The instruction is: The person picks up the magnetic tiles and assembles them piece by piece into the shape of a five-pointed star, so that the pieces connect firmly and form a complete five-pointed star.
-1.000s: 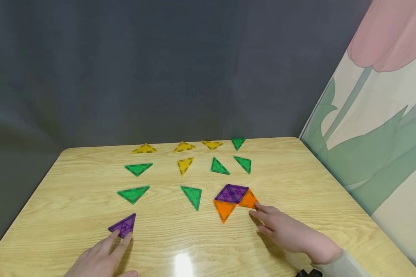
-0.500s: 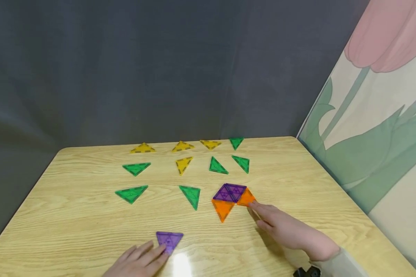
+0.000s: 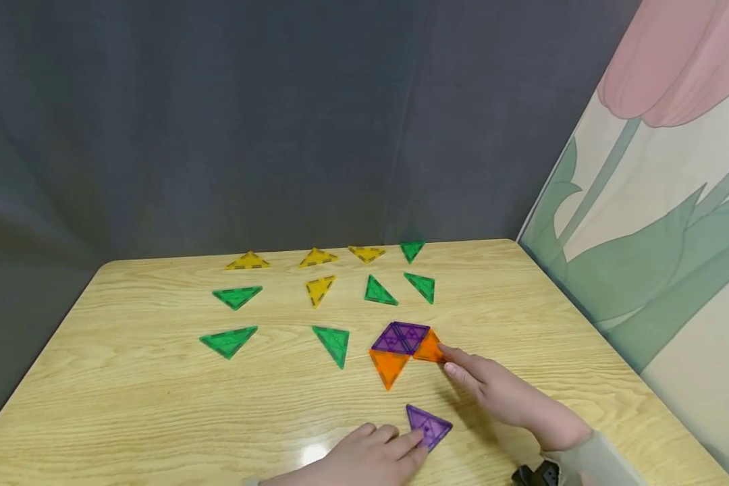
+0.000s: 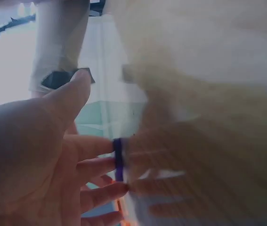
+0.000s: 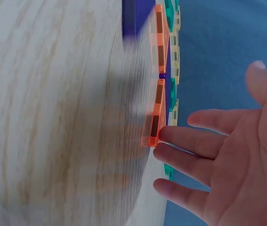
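Near the table's front, my left hand point(image 3: 364, 459) rests its fingertips on a loose purple triangular magnetic tile point(image 3: 428, 425) lying flat. The left wrist view has that tile point(image 4: 118, 160) edge-on at the fingertips. My right hand point(image 3: 498, 391) touches the right corner of an orange triangular tile point(image 3: 428, 347) with extended fingers; the right wrist view shows the fingers of the hand point(image 5: 204, 155) straight against its edge. That orange tile and a second orange tile point(image 3: 389, 366) adjoin a pair of purple tiles point(image 3: 401, 337) laid side by side.
Behind and to the left lie several green triangular tiles point(image 3: 334, 343) and several yellow ones point(image 3: 319, 290), spread apart on the wooden table point(image 3: 127, 378). A dark curtain point(image 3: 279, 121) stands at the back, and a tulip-patterned cloth point(image 3: 662, 236) borders the right side.
My left hand has slid the loose purple tile rightward across the table's front, turning it on the way. The right hand has stayed at the orange tile.
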Action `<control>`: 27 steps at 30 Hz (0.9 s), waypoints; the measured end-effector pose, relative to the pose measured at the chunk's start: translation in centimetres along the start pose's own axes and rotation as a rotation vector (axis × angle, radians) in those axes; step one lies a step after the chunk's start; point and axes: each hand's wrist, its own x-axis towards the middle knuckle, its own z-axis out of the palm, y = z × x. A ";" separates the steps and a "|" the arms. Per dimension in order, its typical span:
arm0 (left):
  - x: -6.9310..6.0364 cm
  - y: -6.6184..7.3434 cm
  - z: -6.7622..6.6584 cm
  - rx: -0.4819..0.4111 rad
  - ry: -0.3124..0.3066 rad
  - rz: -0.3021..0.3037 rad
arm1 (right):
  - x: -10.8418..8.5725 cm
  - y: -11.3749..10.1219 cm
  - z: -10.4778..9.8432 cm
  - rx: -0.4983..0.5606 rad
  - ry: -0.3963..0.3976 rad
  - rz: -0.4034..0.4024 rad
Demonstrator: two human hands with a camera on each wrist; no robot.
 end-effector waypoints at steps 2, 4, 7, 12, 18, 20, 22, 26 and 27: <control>1.5 0.0 -0.2 -0.028 -0.008 -0.049 | 0.0 0.1 0.0 0.001 0.000 0.004; 2.7 -0.1 -0.4 -0.080 -0.022 -0.117 | 0.0 0.1 0.0 0.004 0.003 0.003; 4.0 -0.1 -0.7 -0.133 -0.047 -0.209 | 0.0 0.1 0.0 0.003 0.013 -0.004; 5.3 0.0 -0.9 -0.145 -0.074 -0.282 | 0.0 0.1 0.0 0.006 0.019 0.000; 5.9 0.0 -0.8 -0.128 -0.067 -0.339 | 0.1 0.1 0.1 0.020 0.017 0.004; 6.1 0.0 -0.9 -0.138 -0.071 -0.362 | 0.1 0.1 0.1 0.024 0.016 0.001; 6.2 0.0 -0.9 -0.150 -0.077 -0.386 | 0.1 0.0 0.1 0.021 0.013 -0.004; 6.3 -0.3 -0.9 -0.178 -0.094 -0.410 | 0.0 -0.2 0.3 -0.018 0.016 0.002; 6.2 -0.3 -0.9 -0.186 -0.099 -0.413 | -0.1 -0.3 0.3 -0.033 0.016 0.007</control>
